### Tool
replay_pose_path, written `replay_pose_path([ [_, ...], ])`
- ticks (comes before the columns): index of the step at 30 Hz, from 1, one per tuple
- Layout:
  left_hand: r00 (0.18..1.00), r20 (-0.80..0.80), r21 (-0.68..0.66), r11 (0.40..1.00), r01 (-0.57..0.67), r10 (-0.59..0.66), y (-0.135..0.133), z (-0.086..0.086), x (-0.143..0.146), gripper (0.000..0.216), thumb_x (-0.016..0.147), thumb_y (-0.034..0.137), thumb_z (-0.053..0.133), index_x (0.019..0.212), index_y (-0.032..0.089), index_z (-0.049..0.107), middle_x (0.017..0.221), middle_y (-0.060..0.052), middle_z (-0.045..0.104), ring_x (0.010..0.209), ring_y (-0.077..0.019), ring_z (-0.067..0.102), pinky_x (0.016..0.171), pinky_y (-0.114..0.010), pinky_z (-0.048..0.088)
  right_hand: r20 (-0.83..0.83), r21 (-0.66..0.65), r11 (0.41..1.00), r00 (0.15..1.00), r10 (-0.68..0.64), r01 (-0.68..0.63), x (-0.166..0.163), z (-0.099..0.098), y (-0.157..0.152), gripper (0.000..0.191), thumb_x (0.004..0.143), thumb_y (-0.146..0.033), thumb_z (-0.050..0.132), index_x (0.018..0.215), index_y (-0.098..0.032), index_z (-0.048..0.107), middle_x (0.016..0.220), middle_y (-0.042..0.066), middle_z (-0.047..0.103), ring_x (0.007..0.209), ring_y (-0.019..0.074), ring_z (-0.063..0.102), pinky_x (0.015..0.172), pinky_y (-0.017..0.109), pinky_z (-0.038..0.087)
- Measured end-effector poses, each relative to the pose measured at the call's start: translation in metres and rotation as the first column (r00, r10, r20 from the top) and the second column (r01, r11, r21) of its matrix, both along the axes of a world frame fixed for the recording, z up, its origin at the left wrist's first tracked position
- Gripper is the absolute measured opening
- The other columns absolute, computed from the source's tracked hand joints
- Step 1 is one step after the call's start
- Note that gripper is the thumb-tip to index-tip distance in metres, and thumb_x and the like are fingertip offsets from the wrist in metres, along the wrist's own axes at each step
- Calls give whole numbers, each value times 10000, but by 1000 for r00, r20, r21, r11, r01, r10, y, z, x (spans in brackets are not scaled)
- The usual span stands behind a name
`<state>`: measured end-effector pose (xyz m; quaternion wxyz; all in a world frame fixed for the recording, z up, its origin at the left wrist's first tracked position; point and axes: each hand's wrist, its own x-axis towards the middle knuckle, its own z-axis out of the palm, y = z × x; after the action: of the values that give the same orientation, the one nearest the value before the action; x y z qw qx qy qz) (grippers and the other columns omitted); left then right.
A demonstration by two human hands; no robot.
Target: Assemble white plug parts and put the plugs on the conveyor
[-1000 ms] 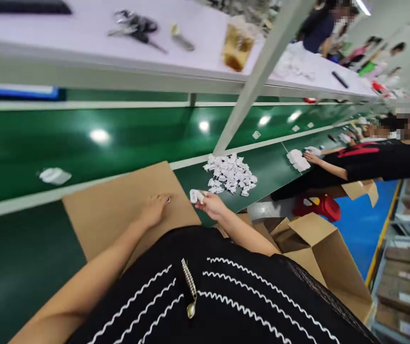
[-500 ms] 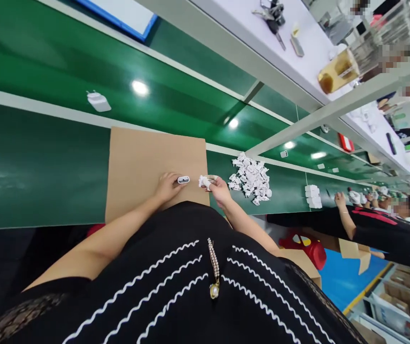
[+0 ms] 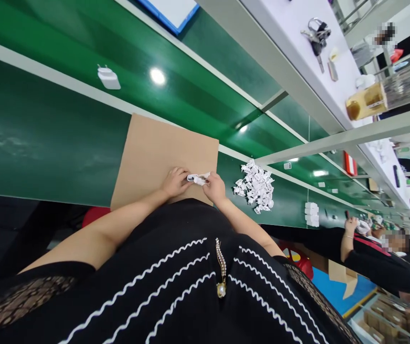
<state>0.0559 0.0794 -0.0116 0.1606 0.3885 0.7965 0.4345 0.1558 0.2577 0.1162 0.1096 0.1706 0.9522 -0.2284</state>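
Over the cardboard sheet (image 3: 169, 143), my left hand (image 3: 175, 182) is closed on a white charger housing (image 3: 191, 177), its open end facing right. My right hand (image 3: 215, 188) pinches a small white plug piece (image 3: 201, 180) against that end. The two parts touch or nearly touch; whether one sits inside the other I cannot tell. To the right of my right hand lies a heap of similar white plug pieces (image 3: 257, 186) on the green bench.
A white charger with prongs (image 3: 109, 78) lies on the green conveyor belt (image 3: 198, 91). Stacked white blocks (image 3: 311, 214) stand farther right, near a co-worker's arm (image 3: 348, 243). A metal post (image 3: 308, 143) and a shelf with keys (image 3: 318, 40) rise beyond the belt.
My right hand has brought the plug piece left to the housing's open end; before, there was a gap between them. The camera view has tilted and shifted.
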Motion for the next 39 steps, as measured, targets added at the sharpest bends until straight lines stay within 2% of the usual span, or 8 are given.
replay_pose_path([
  [2,1000,1,3,1000,2,-2,0,0,0,442,995,499,589,1235,173,765,1289,-165,696,1267,-336,561,1133,-507,435,60,122,980,986,153,-160,-9,6,-7,261,936,-123,580,1086,-172,789,1123,131,686,1150,283,609,969,364,536],
  [4,1000,1,10,1000,-2,2,0,-1,0,448,993,500,595,1234,164,766,1299,-169,694,1271,-339,556,1139,-516,438,115,165,947,959,257,-274,-18,10,-12,296,984,-136,559,1178,-176,780,1180,148,688,1177,294,591,981,371,523],
  [9,1000,8,31,1000,7,-8,0,0,-1,417,994,490,599,1199,175,779,1281,-170,680,1235,-331,558,1129,-532,458,233,218,897,913,335,-385,-29,13,-20,334,1063,-171,477,1252,-171,752,1263,158,686,1164,287,602,977,366,513],
  [14,1000,-4,54,999,8,-7,0,2,-1,449,1007,515,591,1193,154,781,1258,-181,676,1224,-328,567,1111,-513,465,271,222,878,892,362,-424,-27,15,-19,363,1098,-204,431,1288,-161,737,1322,157,679,1189,272,615,985,344,508],
  [22,1000,4,41,999,15,-15,0,1,0,487,1012,542,560,1201,149,777,1260,-176,687,1223,-326,560,1110,-503,455,305,214,889,892,332,-404,-29,14,-22,371,1087,-188,439,1319,-160,727,1325,167,674,1201,272,611,994,342,508],
  [28,1000,16,35,999,-3,3,1,3,1,465,993,522,568,1178,157,788,1255,-175,695,1224,-326,558,1115,-512,453,372,216,867,859,352,-449,-35,17,-25,378,1113,-209,391,1265,-165,734,1319,159,670,1167,264,624,943,342,509],
  [34,1000,14,35,999,-14,14,0,1,2,462,990,503,555,1188,156,786,1279,-176,693,1246,-330,559,1133,-520,449,382,206,853,842,381,-479,-39,5,-26,384,1118,-195,368,1297,-169,707,1301,160,667,1098,250,660,868,343,498],
  [39,999,-31,44,999,-20,22,-1,-6,3,453,988,491,573,1194,146,784,1268,-178,693,1222,-331,570,1123,-537,464,336,208,862,862,380,-462,-34,-2,-21,333,1094,-211,433,1259,-164,718,1308,151,675,1111,262,661,859,347,492],
])
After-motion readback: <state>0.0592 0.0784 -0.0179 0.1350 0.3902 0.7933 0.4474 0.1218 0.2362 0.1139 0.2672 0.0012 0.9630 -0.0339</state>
